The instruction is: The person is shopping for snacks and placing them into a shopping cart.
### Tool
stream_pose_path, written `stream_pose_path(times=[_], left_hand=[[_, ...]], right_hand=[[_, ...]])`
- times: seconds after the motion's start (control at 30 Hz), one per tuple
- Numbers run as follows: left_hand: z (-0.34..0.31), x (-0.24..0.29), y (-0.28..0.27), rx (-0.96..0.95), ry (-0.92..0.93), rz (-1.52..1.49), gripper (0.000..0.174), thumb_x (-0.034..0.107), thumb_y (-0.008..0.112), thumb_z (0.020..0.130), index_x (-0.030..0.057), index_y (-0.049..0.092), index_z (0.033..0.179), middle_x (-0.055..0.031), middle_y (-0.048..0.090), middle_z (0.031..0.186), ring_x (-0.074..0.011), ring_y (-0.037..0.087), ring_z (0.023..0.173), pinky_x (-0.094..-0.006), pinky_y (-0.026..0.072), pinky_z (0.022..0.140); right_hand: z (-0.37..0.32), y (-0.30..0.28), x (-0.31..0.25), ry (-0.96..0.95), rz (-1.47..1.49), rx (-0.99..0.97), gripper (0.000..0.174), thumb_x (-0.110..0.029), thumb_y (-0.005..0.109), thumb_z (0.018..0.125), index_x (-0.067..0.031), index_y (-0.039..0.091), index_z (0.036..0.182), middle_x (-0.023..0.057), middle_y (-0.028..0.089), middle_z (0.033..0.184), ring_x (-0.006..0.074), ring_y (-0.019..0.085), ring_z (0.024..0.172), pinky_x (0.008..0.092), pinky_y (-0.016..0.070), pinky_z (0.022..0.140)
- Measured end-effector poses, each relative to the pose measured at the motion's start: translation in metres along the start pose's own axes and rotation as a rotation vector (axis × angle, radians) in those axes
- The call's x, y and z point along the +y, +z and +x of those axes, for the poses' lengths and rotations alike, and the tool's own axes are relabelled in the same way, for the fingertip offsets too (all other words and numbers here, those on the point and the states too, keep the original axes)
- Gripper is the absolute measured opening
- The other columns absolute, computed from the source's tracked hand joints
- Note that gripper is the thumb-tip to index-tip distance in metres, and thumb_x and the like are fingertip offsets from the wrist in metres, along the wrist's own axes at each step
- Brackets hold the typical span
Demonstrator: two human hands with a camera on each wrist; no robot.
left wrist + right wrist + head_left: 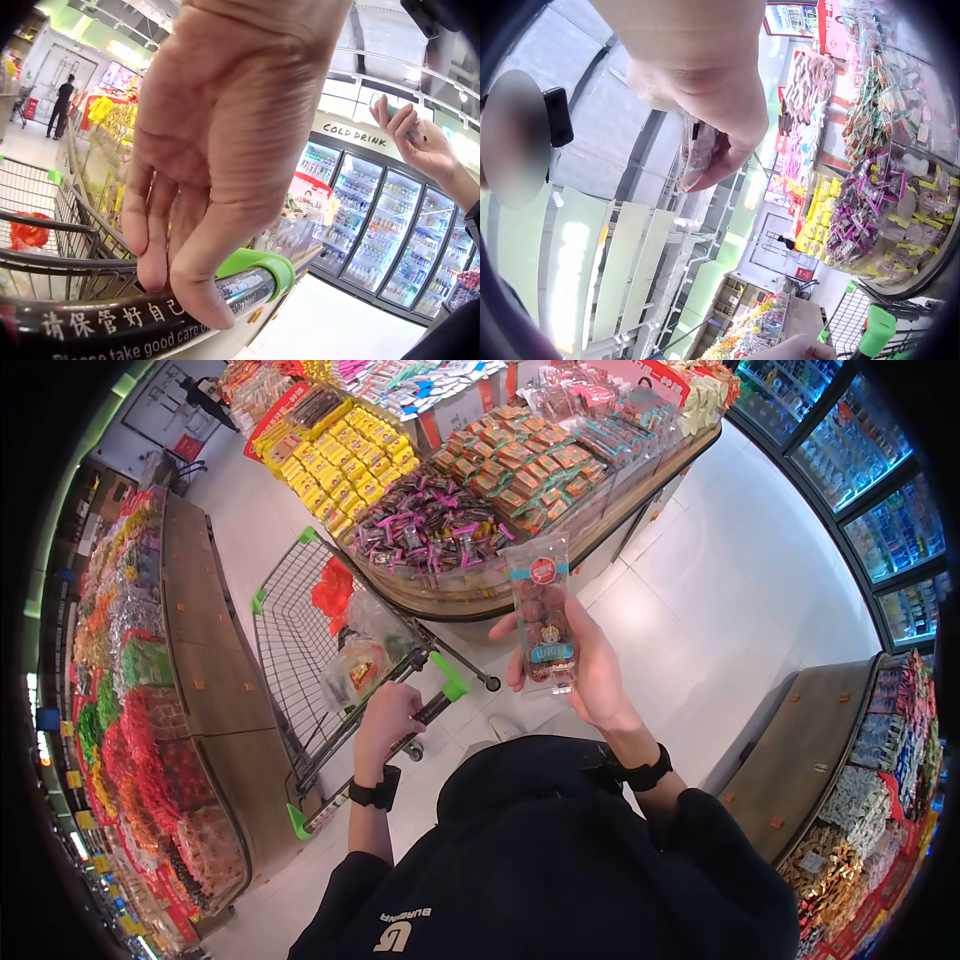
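In the head view my right hand [600, 670] holds up a clear snack pack [545, 622] with dark reddish round pieces inside and a blue and red label. Fingers are behind the pack and the thumb lies along its right edge. From the right wrist, only part of the pack [697, 150] shows beyond the hand. My left hand [388, 722] grips the black handle [432, 710] of a shopping cart [290, 630], its thumb over the near side in the left wrist view. Inside the cart lie a red item [333, 595] and clear plastic bags [358, 668].
Ahead stands a rounded display counter [450, 595] heaped with wrapped snacks. Candy shelves line the left [150, 730] and right [860, 800]. Drink fridges [855, 450] stand at the far right. Pale floor tiles [680, 610] lie between them. A person [61, 106] stands far back.
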State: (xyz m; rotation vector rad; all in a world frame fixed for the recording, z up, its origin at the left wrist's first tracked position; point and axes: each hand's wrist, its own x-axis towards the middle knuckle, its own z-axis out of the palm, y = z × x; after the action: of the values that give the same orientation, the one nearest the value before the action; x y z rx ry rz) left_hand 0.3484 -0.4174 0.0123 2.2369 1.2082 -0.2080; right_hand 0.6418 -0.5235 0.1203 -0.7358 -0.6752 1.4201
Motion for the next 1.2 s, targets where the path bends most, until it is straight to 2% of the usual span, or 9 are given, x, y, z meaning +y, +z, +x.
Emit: stream_pose_path(times=[0.13,0.3,0.33,0.43,0.53,0.67,0.87,0.97,1.2], left_hand=[[0.013,0.019,-0.006,-0.067,-0.011,0.165,0.033,0.01,0.09,0.045,0.0031,0.07,0.071,-0.0105,0.068,0.07,-0.0289,0.067,0.074,-0.0383,0.0522,0.067],[0.032,0.031,-0.003,-0.174,0.01,0.339,0.039,0.013,0.092,0.035,0.0046,0.071,0.066,-0.0064,0.066,0.059,-0.0279,0.068,0.066,-0.0378,0.0508,0.064],[0.035,0.039,-0.007,-0.234,-0.001,0.333,0.025,0.011,0.087,0.046,0.0047,0.069,0.063,-0.014,0.066,0.066,-0.0316,0.068,0.069,-0.041,0.0529,0.064],[0.041,0.046,0.007,-0.199,-0.092,0.434,0.024,0.009,0.085,0.047,0.0038,0.07,0.065,-0.0111,0.065,0.058,-0.0309,0.067,0.066,-0.0394,0.0518,0.061],[0.047,0.052,0.021,-0.156,-0.11,0.536,0.007,0.007,0.074,0.062,0.0026,0.069,0.064,-0.0162,0.065,0.063,-0.0331,0.068,0.066,-0.0412,0.0528,0.061],[0.052,0.065,0.034,-0.096,-0.063,0.683,0.006,0.008,0.066,0.076,0.0041,0.07,0.073,-0.0178,0.066,0.074,-0.034,0.069,0.076,-0.0422,0.0544,0.066],[0.049,0.078,0.051,0.037,-0.118,0.753,0.009,0.006,0.063,0.08,0.0029,0.07,0.076,-0.019,0.067,0.079,-0.0349,0.069,0.077,-0.043,0.055,0.067],[0.046,0.092,0.061,0.051,-0.154,0.804,0.007,0.005,0.064,0.079,0.0036,0.07,0.074,-0.0179,0.067,0.078,-0.0331,0.07,0.077,-0.0423,0.0548,0.066],[0.043,0.108,0.078,0.091,-0.191,0.892,0.006,0.004,0.067,0.076,0.0086,0.069,0.073,-0.0121,0.067,0.076,-0.0286,0.069,0.079,-0.041,0.053,0.069]], right_hand=[[0.001,-0.031,-0.028,0.037,-0.018,-0.008,0.061,-0.05,0.024,0.107,-0.0032,0.04,0.143,0.0212,0.064,0.113,0.0251,0.067,0.066,0.0347,0.0538,0.062],[-0.004,-0.078,-0.09,0.094,-0.088,-0.062,0.053,-0.045,0.035,0.107,0.0,0.051,0.129,0.0169,0.068,0.103,0.0173,0.065,0.061,0.0269,0.052,0.057],[-0.005,-0.087,-0.1,0.121,-0.114,-0.056,0.051,-0.044,0.036,0.108,0.0007,0.053,0.126,0.0165,0.069,0.102,0.0168,0.065,0.06,0.0262,0.0516,0.055],[-0.007,-0.118,-0.12,0.117,-0.118,-0.026,0.049,-0.04,0.037,0.108,0.002,0.057,0.121,0.0154,0.069,0.099,0.0156,0.065,0.059,0.0255,0.051,0.053],[-0.007,-0.146,-0.141,0.102,-0.126,-0.013,0.049,-0.04,0.037,0.108,0.0023,0.056,0.124,0.015,0.07,0.098,0.0154,0.064,0.059,0.0268,0.0513,0.053],[-0.011,-0.176,-0.169,0.12,-0.138,0.001,0.049,-0.04,0.036,0.108,0.0022,0.056,0.126,0.0144,0.07,0.098,0.0157,0.063,0.057,0.0269,0.0507,0.051],[-0.004,-0.222,-0.181,0.023,-0.212,-0.053,0.044,-0.035,0.035,0.11,-0.0006,0.051,0.132,0.0131,0.068,0.105,0.0141,0.063,0.092,0.0284,0.0506,0.075],[-0.002,-0.229,-0.179,-0.006,-0.205,0.032,0.043,-0.033,0.032,0.11,-0.0018,0.047,0.134,0.0148,0.067,0.112,0.0159,0.059,0.104,0.0312,0.0429,0.095],[0.004,-0.254,-0.159,0.123,-0.164,0.006,0.04,-0.021,0.047,0.107,-0.0031,0.039,0.142,0.0104,0.067,0.113,0.0133,0.063,0.099,0.0281,0.0476,0.091]])
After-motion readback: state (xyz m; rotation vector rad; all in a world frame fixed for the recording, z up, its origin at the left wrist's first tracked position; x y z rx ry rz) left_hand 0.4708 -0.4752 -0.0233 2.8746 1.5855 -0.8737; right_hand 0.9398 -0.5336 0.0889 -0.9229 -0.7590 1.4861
